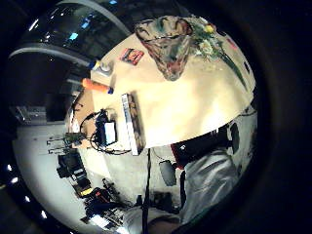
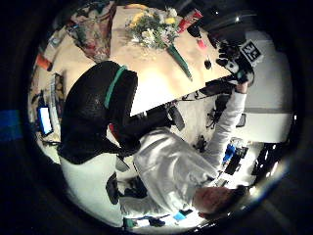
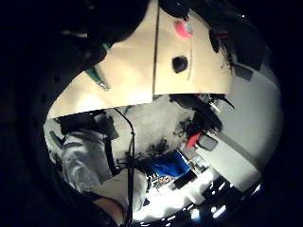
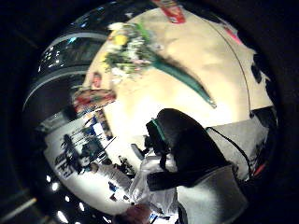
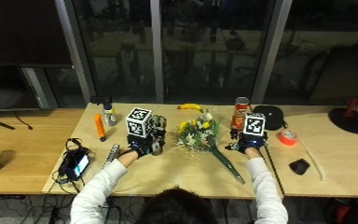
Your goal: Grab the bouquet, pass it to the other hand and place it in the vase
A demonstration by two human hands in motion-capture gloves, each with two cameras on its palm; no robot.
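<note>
Midway along the wooden counter [image 5: 167, 175] lies the bouquet [image 5: 199, 134], green-wrapped stem tapering; both hands [image 5: 143, 142] [image 5: 248, 141] hover alongside, finger positions indiscernible.

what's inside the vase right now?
Nothing visible: through the glass vase, its mouth and body show no stems. The bouquet lies on the table beside it. From outside, the left hand covers most of the vase.
</note>
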